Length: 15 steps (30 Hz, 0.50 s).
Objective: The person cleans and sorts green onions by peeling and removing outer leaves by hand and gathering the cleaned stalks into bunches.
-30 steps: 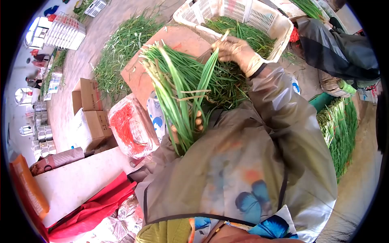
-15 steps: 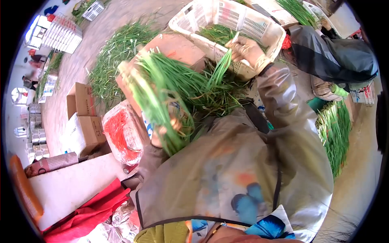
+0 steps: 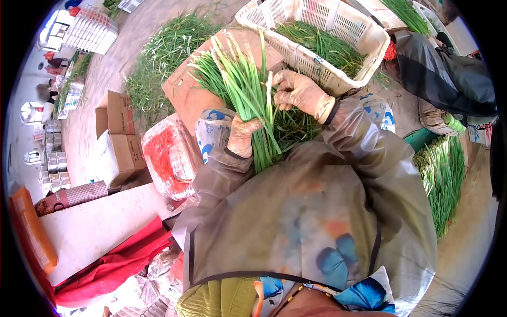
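My left hand [image 3: 243,136], in a pale glove, is wrapped round a bunch of chives [image 3: 253,108]. Their pale root ends point up and away, while the green leaves hang down past the fist towards my lap. Just right of the bunch is my gloved right hand [image 3: 303,96], its thumb and fingers pinching a short pale chive stalk [image 3: 269,90] close to the bunch. More chives lie behind on a reddish-brown board [image 3: 185,82]. Below my right hand, loose dark green leaves [image 3: 296,129] lie over my lap.
A white plastic crate [image 3: 377,45] holding green leaves stands just beyond my right hand. A leaf heap [image 3: 153,68] covers floor at the far left. Nearby are a bag of red strings [image 3: 166,153], a cardboard box [image 3: 124,153], stacked chives [image 3: 443,179] and another person's dark apron [image 3: 438,68].
My left hand has brought the bunch up and to the right, and it is now steadier. My right hand has come down from the crate's rim to beside the bunch.
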### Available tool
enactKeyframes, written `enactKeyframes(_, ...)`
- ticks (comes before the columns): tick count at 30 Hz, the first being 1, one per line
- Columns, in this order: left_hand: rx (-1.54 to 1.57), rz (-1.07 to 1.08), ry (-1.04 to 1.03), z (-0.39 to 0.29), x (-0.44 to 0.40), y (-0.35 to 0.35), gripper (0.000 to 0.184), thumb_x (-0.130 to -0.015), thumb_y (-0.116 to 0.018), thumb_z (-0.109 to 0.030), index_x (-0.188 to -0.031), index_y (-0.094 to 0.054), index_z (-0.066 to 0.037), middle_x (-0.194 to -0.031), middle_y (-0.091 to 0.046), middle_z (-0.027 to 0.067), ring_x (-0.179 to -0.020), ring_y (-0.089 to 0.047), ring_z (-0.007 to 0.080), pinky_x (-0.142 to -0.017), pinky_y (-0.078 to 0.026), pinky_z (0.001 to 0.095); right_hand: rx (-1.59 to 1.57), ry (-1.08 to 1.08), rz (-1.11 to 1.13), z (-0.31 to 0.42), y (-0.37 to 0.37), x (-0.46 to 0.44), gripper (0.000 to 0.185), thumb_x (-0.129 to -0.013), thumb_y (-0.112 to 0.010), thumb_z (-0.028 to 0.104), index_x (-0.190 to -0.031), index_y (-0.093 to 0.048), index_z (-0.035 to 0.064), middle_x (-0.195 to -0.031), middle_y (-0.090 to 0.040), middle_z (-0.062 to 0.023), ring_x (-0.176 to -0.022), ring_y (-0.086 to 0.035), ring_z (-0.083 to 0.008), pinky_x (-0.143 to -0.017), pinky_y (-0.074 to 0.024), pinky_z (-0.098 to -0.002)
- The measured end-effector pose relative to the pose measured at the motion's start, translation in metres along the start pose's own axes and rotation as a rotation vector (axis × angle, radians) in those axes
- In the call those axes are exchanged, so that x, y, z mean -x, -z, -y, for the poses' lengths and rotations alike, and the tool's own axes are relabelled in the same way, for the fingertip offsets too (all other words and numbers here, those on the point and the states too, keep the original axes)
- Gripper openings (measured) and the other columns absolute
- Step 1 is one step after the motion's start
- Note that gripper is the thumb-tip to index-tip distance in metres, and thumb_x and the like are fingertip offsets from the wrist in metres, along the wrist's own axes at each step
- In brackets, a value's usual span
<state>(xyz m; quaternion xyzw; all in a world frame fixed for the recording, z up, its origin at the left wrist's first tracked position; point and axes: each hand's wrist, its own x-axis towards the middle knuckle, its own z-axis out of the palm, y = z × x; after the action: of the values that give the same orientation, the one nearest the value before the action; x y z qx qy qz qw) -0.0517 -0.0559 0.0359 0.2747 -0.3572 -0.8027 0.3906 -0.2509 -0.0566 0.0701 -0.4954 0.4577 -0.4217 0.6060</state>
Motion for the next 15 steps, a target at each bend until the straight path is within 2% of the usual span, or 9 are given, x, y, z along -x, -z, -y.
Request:
enactKeyframes(3, -0.022, -0.012, 0.013, 0.003, 0.000, 0.007, 0.034, -0.069, -0.068, -0.002, -0.101, -0.056, -0.002, -0.090, -0.060, 0.0037, -0.077, -0.056, 0.0137, -0.070, -0.045, 0.0273, -0.092, 0.059, -0.055, -0.004, 0.012, -0.001, 0.031, -0.081, -0.054, 0.000, -0.111, -0.049, 0.0016, -0.077, -0.059, -0.0083, -0.061, -0.056, -0.0118, -0.054, -0.0458, -0.0221)
enactKeyframes(6, -0.050, -0.019, -0.005, -0.001, 0.002, 0.003, 0.030, -0.072, -0.064, -0.003, -0.101, -0.056, -0.004, -0.090, -0.060, 0.0052, -0.075, -0.058, 0.0153, -0.065, -0.048, 0.0277, -0.163, 0.158, -0.134, -0.010, 0.032, -0.001, 0.026, -0.081, -0.054, 0.000, -0.106, -0.053, 0.0018, -0.078, -0.061, -0.0089, -0.060, -0.057, -0.0106, -0.053, -0.0469, -0.0198)
enactKeyframes(9, -0.012, -0.059, -0.003, -0.004, 0.006, -0.001, 0.029, -0.072, -0.062, -0.001, -0.100, -0.056, -0.004, -0.087, -0.061, 0.0055, -0.074, -0.059, 0.0163, -0.065, -0.049, 0.0281, 0.054, 0.134, -0.368, -0.014, 0.069, 0.000, 0.020, -0.079, -0.058, 0.002, -0.100, -0.058, 0.0057, -0.078, -0.061, -0.0061, -0.060, -0.055, -0.0095, -0.053, -0.0449, -0.0203)
enactKeyframes(11, -0.040, -0.069, 0.020, -0.004, 0.006, 0.004, 0.027, -0.072, -0.063, -0.001, -0.098, -0.057, -0.004, -0.084, -0.062, 0.0056, -0.072, -0.060, 0.0173, -0.065, -0.050, 0.0286, 0.011, 0.218, -0.487, -0.058, 0.123, -0.012, 0.016, -0.079, -0.058, 0.004, -0.095, -0.060, 0.0083, -0.076, -0.060, -0.0041, -0.060, -0.054, -0.0087, -0.053, -0.0433, -0.0223)
enactKeyframes(15, 0.032, -0.100, 0.034, -0.010, 0.013, -0.001, 0.025, -0.070, -0.065, -0.004, -0.094, -0.059, -0.003, -0.081, -0.064, 0.0081, -0.071, -0.061, 0.0186, -0.064, -0.051, 0.0296, 1.062, -0.097, -0.924, -0.047, 0.173, 0.007, 0.016, -0.080, -0.058, 0.018, -0.093, -0.059, 0.0094, -0.084, -0.065, -0.0066, -0.073, -0.063, -0.0193, -0.065, -0.0464, -0.0347)
